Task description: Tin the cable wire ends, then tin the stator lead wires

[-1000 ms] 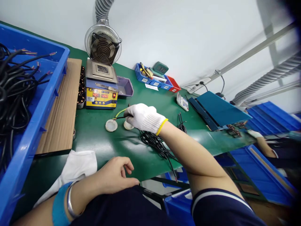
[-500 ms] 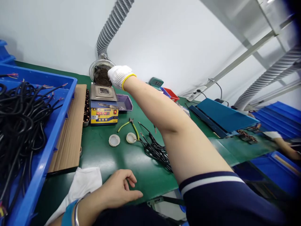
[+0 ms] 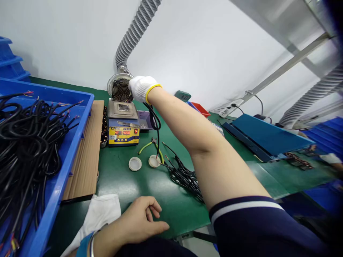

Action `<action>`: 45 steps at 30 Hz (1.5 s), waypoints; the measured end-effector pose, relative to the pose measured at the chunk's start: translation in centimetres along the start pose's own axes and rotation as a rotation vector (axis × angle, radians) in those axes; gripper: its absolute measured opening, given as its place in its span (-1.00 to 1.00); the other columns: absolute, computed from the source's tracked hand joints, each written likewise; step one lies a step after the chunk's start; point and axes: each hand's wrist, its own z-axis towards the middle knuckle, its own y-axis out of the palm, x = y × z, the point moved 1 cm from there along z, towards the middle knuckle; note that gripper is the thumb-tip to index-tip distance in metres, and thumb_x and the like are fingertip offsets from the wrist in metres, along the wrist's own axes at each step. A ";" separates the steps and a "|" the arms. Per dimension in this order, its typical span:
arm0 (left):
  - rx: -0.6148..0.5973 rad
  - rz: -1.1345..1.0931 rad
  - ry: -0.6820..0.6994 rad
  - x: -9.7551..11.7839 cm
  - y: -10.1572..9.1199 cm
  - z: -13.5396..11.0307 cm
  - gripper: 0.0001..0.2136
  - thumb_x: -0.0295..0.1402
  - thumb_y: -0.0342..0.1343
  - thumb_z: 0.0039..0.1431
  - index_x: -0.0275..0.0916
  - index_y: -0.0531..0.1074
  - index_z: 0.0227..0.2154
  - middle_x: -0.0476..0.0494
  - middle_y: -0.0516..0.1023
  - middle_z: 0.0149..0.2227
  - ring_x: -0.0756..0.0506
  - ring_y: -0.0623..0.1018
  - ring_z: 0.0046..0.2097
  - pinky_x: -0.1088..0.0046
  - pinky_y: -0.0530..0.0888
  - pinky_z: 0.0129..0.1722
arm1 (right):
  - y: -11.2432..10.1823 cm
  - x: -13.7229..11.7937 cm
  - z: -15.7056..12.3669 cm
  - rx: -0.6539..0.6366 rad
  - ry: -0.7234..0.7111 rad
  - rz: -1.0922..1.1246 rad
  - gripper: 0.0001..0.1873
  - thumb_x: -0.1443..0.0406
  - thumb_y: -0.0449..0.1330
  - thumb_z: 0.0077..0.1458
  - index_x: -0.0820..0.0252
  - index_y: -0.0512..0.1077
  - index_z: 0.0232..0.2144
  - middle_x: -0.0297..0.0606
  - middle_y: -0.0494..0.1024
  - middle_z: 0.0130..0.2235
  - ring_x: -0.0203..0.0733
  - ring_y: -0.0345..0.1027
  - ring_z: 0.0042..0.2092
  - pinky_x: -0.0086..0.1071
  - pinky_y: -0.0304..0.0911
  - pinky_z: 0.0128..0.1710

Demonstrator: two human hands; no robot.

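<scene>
Plain white wall (image 3: 200, 43) at this station, grey ribbed hose (image 3: 136, 32) coming down it, green desk (image 3: 184, 221) below. Far left there's a blue tray (image 3: 63, 178) piled with black cables, then a strip of cardboard (image 3: 84, 157). Toward the desk's back left edge sits a yellow-and-blue heater unit (image 3: 123, 136), red digits lit, purple bin (image 3: 145, 123) just behind and right of it. In front of those: two little round dishes (image 3: 135, 164), green-handled pliers (image 3: 145, 146) behind the right-hand one, and a heap of loose cables (image 3: 184, 178) running toward the front edge. A blue machine (image 3: 270, 134) stands further right.

What would worry me: the hanging cable (image 3: 158, 132) drops right down to the right dish, so a sideways swing might tip it or snag the pliers. And if that heater's as hot as I'd guess, drifting left could scorch cable or glove.

Hands: the bare left hand (image 3: 142, 217) is near the front edge, fingers loosely curled and parted, holding nothing, a spare white glove (image 3: 105, 210) by its wrist. The gloved right hand (image 3: 143, 87) is up by the fan, apparently gripping that cable; its fingertips are hidden, so can't tell exactly how.
</scene>
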 end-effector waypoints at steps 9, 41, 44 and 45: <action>0.074 -0.328 0.255 0.3 0.7 -0.5 -0.41 -0.16 0.21 -0.03 -0.38 0.28 0.03 -0.29 0.45 -0.16 0.05 0.35 -0.39 0.45 0.33 -0.34 | -6.8 -0.8 -10.6 0.107 0.153 0.371 -0.74 0.33 0.11 0.00 0.31 0.49 -0.25 -0.31 0.40 -0.46 -0.31 0.31 -0.32 -0.33 0.26 -0.22; 0.392 -0.726 0.277 0.9 1.3 -0.3 -0.70 -0.15 0.16 0.06 -0.26 0.41 -0.25 -0.14 0.57 -0.32 0.08 0.40 -0.53 0.60 0.30 -0.58 | -3.9 -2.4 -39.6 1.000 0.865 2.136 -0.82 0.41 0.15 0.07 0.22 0.33 -0.22 -0.53 0.31 -0.50 -0.63 0.01 -0.67 -0.73 0.03 -0.73; 0.497 -0.644 0.311 0.6 0.7 0.1 -0.75 -0.16 0.18 0.04 -0.29 0.42 -0.42 -0.01 0.48 -0.54 0.11 0.34 -0.57 0.63 0.29 -0.60 | -0.7 -1.8 -41.0 0.896 1.081 2.070 -0.74 0.40 0.24 -0.06 0.22 0.32 -0.25 -0.54 0.29 -0.51 -0.64 -0.02 -0.67 -0.74 -0.03 -0.73; 0.508 -0.615 0.321 0.6 0.6 0.1 -0.75 -0.17 0.18 0.04 -0.30 0.42 -0.44 -0.01 0.48 -0.55 0.11 0.34 -0.57 0.63 0.30 -0.60 | 0.3 -1.4 -41.4 0.843 1.130 2.012 -0.70 0.38 0.25 -0.09 0.21 0.32 -0.24 -0.54 0.30 -0.50 -0.63 -0.02 -0.67 -0.73 -0.02 -0.72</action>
